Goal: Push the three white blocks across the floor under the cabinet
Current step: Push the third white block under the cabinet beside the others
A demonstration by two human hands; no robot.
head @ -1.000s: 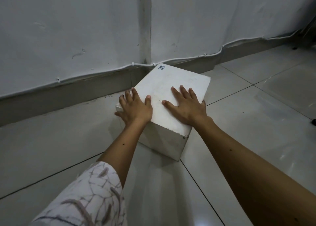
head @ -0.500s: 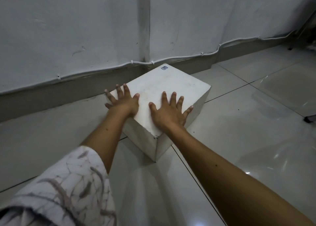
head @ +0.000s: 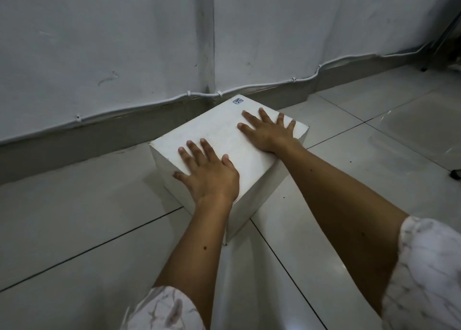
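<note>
The white block (head: 224, 140) sits on the tiled floor (head: 87, 217), its far corner close to the baseboard (head: 99, 132) and wall (head: 99, 42). Both hands lie flat on its top, the left hand (head: 209, 177) near the front corner and the right hand (head: 269, 132) further back, fingers (head: 193, 152) spread and straight, gripping nothing. Palms pressing only from above may slip on the smooth top, or the block may pivot and jam against the baseboard or snag the cable (head: 274, 84). No cabinet is in view.

I see a glossy pale grey tiled floor (head: 374, 170) with thin dark grout lines, and one large white rectangular block (head: 224, 135) stands directly on it, near the grey skirting (head: 74, 142).
</note>
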